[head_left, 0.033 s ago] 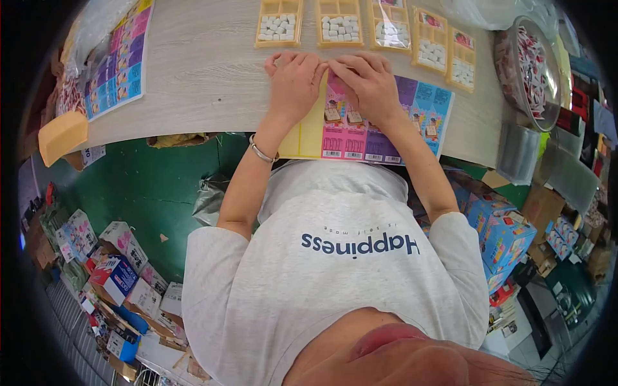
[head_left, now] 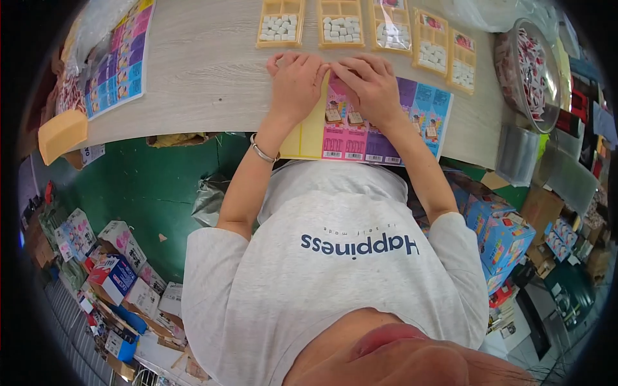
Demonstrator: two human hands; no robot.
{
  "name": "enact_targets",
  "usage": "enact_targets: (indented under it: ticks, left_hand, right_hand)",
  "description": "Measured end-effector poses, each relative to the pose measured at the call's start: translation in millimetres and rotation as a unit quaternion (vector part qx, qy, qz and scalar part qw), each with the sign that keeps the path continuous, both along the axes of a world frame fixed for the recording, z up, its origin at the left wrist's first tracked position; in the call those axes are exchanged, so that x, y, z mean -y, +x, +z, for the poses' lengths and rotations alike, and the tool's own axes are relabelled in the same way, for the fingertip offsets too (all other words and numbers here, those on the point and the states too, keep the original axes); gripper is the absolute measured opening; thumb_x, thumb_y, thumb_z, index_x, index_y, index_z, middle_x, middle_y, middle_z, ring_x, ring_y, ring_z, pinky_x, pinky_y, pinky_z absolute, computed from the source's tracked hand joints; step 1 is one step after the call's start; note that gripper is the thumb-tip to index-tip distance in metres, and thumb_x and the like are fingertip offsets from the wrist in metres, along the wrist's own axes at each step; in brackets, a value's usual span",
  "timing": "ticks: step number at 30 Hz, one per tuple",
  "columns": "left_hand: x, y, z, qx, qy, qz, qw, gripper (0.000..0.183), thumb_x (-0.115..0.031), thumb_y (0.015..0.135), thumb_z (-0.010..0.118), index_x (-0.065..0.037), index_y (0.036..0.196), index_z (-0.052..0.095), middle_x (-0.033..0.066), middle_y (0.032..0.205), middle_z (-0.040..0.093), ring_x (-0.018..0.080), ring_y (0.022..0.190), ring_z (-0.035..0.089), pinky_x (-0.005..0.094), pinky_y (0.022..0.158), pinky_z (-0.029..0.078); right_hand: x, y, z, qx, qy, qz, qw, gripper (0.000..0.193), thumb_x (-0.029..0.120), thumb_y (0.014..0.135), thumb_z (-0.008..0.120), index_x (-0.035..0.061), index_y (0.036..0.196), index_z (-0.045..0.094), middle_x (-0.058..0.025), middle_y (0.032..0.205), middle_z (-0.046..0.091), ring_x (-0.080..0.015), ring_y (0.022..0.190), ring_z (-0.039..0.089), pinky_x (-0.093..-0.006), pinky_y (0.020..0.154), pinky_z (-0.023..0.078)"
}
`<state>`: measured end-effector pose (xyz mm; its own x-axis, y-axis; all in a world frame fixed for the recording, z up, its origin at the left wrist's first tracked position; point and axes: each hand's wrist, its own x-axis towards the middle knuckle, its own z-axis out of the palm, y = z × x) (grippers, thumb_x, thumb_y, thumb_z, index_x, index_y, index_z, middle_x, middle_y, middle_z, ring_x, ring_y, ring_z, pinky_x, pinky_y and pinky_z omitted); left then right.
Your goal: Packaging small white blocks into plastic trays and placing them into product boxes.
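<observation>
A label sheet lies at the near edge of the table, with pink, purple and blue printed labels and a bare yellow strip along its left side. My left hand is over the yellow strip, its fingers curled, thumb and forefinger pinched at the sheet's far edge. Beside it, my right hand rests over the pink and purple labels, its thumb and forefinger closed at the same spot. The fingertips nearly meet; the bit of sheet between them is mostly hidden.
Yellow divided trays holding white pieces line the far side. A metal bowl of small wrapped packets stands at the right. At the left are another label sheet and an orange-yellow tray by the table edge. Boxes crowd the floor.
</observation>
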<state>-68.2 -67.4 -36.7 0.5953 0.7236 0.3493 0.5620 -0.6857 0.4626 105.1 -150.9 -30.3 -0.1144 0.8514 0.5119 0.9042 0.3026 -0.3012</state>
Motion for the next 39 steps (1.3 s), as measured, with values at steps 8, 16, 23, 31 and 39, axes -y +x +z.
enact_targets:
  ticks: [8,16,23,31,39]
  left_hand:
    - [1.9,2.9,-5.3,0.006,0.003,0.012,1.000,0.019,-0.029,0.097,0.058,-0.014,0.086,0.063,0.0014,0.087,0.067,0.0243,0.091,0.057,0.0470,0.096,0.032]
    - [1.3,-2.1,-11.9,-0.023,0.064,0.076,0.995,0.016,-0.030,0.088,0.069,-0.016,0.084,0.063,-0.0020,0.086,0.066,0.0204,0.088,0.057,0.0436,0.094,0.034]
    - [-3.0,2.6,36.5,0.101,0.019,0.009,0.995,0.050,-0.035,0.072,0.085,-0.013,0.112,0.065,0.0038,0.092,0.065,0.0188,0.094,0.059,0.0402,0.097,0.038]
    - [-108.1,-50.4,57.9,0.331,-0.477,0.149,0.801,0.037,-0.029,0.079,0.086,-0.003,0.102,0.073,0.0030,0.081,0.070,0.0097,0.070,0.063,0.0243,0.064,0.049]
    - [-161.0,-39.7,22.1,0.162,-0.392,0.182,0.887,0.020,-0.023,0.082,0.083,-0.004,0.087,0.078,0.0000,0.073,0.071,0.0053,0.062,0.059,0.0228,0.056,0.045]
  right_hand:
    - [-1.8,6.4,-3.2,0.069,0.052,0.021,0.996,0.035,0.014,0.075,0.072,0.0203,0.109,0.073,0.0057,0.111,0.065,-0.0184,0.105,0.057,-0.0363,0.093,0.044]
    - [54.6,27.8,151.4,-0.081,-0.366,0.336,0.864,0.012,0.013,0.074,0.067,0.0074,0.081,0.060,-0.0112,0.089,0.058,-0.0336,0.091,0.058,-0.0454,0.084,0.046]
    - [9.0,31.0,189.9,-0.453,-0.238,0.018,0.859,0.013,0.003,0.087,0.072,0.0011,0.087,0.060,-0.0061,0.078,0.067,-0.0095,0.067,0.064,-0.0250,0.055,0.051]
    - [-117.1,-1.7,46.7,-0.617,-0.183,-0.024,0.765,0.022,0.001,0.083,0.079,0.0029,0.095,0.061,-0.0038,0.080,0.068,-0.0077,0.069,0.064,-0.0205,0.057,0.051]
    - [-148.1,-8.8,17.8,-0.532,-0.181,-0.152,0.813,0.028,0.010,0.079,0.084,0.0025,0.089,0.059,-0.0022,0.071,0.065,-0.0059,0.056,0.058,-0.0198,0.048,0.044]
